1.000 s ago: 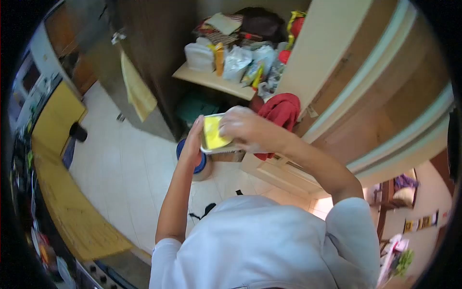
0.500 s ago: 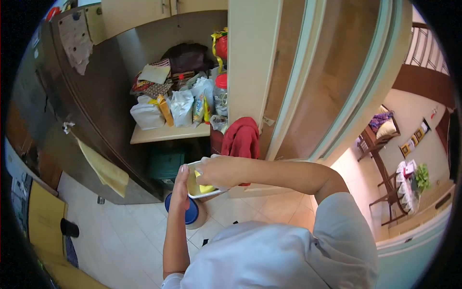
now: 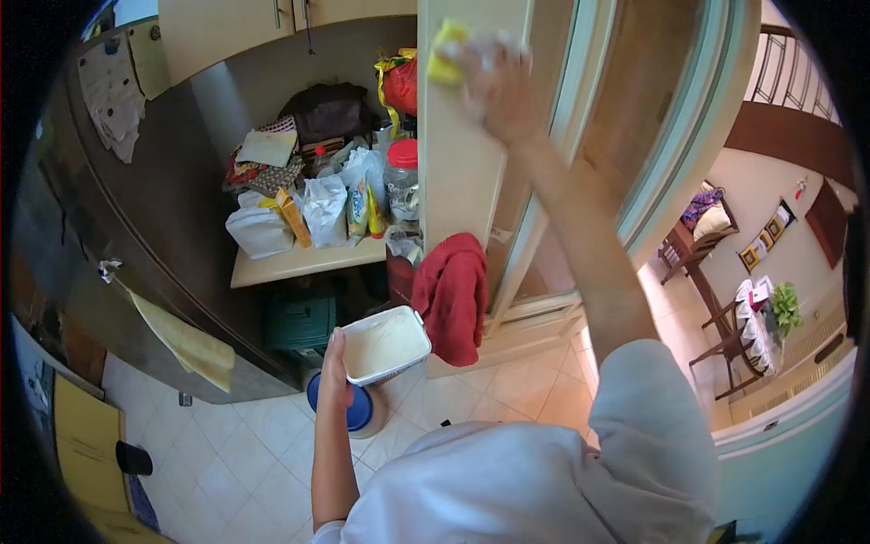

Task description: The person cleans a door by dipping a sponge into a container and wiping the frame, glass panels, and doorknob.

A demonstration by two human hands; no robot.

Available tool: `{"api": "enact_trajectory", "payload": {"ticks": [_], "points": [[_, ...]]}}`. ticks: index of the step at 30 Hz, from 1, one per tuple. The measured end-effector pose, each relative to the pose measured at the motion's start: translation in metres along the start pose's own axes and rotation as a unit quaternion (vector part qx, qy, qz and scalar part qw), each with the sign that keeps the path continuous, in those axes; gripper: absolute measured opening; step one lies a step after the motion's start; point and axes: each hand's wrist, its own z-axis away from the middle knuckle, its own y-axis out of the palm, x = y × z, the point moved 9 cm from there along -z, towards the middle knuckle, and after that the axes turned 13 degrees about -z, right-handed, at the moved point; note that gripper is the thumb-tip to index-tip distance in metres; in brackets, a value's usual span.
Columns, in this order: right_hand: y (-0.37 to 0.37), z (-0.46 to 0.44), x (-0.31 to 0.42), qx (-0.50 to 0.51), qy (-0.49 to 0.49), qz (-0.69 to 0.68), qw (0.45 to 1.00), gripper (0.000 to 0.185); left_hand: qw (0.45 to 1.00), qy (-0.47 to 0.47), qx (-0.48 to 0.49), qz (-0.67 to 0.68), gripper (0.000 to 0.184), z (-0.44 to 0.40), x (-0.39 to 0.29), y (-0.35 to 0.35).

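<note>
My left hand (image 3: 335, 370) holds a white plastic tub (image 3: 415, 350) by its left side, tilted so that the pale, creamy-looking contents show. Up at the top of the view, my right hand (image 3: 500, 91) grips a yellow sponge (image 3: 448, 53) against the upper part of the cream cabinet side panel (image 3: 458, 163). White foam seems to cover part of the fingers, which motion blurs. A red cloth (image 3: 453, 299) hangs lower on the same panel, just right of the tub.
Left of the panel, a shelf (image 3: 308, 261) carries bags, packets, folded cloths and a red-lidded jar (image 3: 402, 181). Below stand a green bin (image 3: 299, 322) and a blue-lidded bucket (image 3: 358, 408). A dark fridge (image 3: 172, 227) with a yellow cloth is at left; a sliding glass door (image 3: 657, 100) is at right.
My right hand has lifted the yellow sponge out of the tub and up to the panel. The tub has shifted slightly right in my left hand, its inside now uncovered.
</note>
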Motion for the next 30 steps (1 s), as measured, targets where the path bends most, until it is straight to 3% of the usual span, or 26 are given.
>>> {"api": "enact_trajectory", "payload": {"ticks": [2,4,6,8,9,10,11,13,14,15,17,18,19,20,21,24,25,26,27,28,29,30], "points": [[0.035,0.078,0.020,0.032,0.033,0.051,0.998,0.036,1.000,-0.010,-0.025,0.003,0.056,0.000,0.009,-0.017],[0.061,0.162,0.056,0.068,0.038,-0.001,0.997,0.029,1.000,-0.009,-0.005,0.014,0.059,-0.003,0.023,-0.045],[0.083,0.196,0.076,0.205,0.010,-0.167,0.964,0.026,0.998,-0.016,0.035,0.043,0.066,-0.002,0.015,-0.049],[0.065,0.156,0.051,0.095,-0.066,-0.075,0.990,0.023,0.999,-0.015,-0.024,0.017,0.060,-0.003,0.008,-0.065],[0.067,0.125,0.017,0.049,-0.018,0.008,0.999,0.023,0.997,-0.017,-0.076,-0.012,0.058,-0.002,0.003,-0.075],[0.050,0.078,-0.003,0.045,-0.018,0.044,0.998,0.026,0.997,-0.019,-0.068,-0.016,0.059,0.005,-0.011,-0.065],[0.020,0.031,-0.019,-0.039,0.031,-0.037,0.998,0.039,0.999,-0.001,-0.030,-0.012,0.060,0.008,-0.022,-0.053],[-0.014,-0.030,-0.028,-0.200,-0.037,0.054,0.978,0.030,1.000,-0.007,-0.011,-0.010,0.059,0.007,-0.027,-0.042],[-0.011,-0.025,-0.031,-0.197,-0.032,0.053,0.978,0.030,1.000,-0.013,-0.012,-0.013,0.059,0.008,-0.022,-0.042],[0.016,-0.024,-0.062,-0.051,0.118,-0.066,0.990,0.035,1.000,-0.012,-0.004,-0.008,0.058,0.007,-0.017,-0.041],[0.041,0.007,-0.053,0.064,0.128,-0.107,0.984,0.037,1.000,-0.007,0.011,-0.003,0.056,0.006,-0.012,-0.044],[0.041,0.047,-0.011,0.029,-0.010,-0.030,0.999,0.034,1.000,-0.023,0.007,0.009,0.056,0.009,-0.002,-0.051],[0.061,0.099,0.012,0.086,-0.033,-0.031,0.995,0.034,0.999,-0.038,0.005,0.022,0.056,0.012,0.009,-0.058],[0.077,0.138,0.032,0.156,-0.022,-0.088,0.984,0.033,0.999,-0.041,0.006,0.018,0.056,0.017,0.012,-0.064],[0.092,0.162,0.047,0.239,-0.041,-0.267,0.933,0.030,0.999,-0.040,0.005,0.015,0.057,0.022,0.014,-0.073],[0.094,0.144,0.033,0.237,-0.090,-0.235,0.939,0.029,0.998,-0.056,-0.018,-0.004,0.059,0.026,0.023,-0.103],[0.098,0.110,0.002,0.227,0.016,-0.364,0.903,0.031,0.995,-0.084,-0.054,-0.021,0.060,0.029,0.030,-0.117],[0.074,0.063,-0.007,0.208,-0.057,-0.229,0.949,0.029,0.989,-0.114,-0.089,-0.039,0.062,0.032,0.037,-0.130],[0.050,0.022,-0.027,0.111,-0.105,-0.126,0.980,0.027,0.988,-0.118,-0.090,-0.042,0.062,0.032,0.040,-0.134],[0.069,-0.003,-0.111,0.103,0.089,-0.183,0.974,0.030,0.989,-0.106,-0.088,-0.045,0.063,0.030,0.041,-0.138],[0.084,-0.016,-0.193,0.060,0.278,-0.234,0.930,0.034,0.991,-0.096,-0.085,-0.049,0.065,0.032,0.041,-0.139],[0.029,-0.057,-0.136,0.029,0.130,-0.100,0.986,0.030,0.990,-0.100,-0.086,-0.049,0.065,0.035,0.041,-0.136]]}}
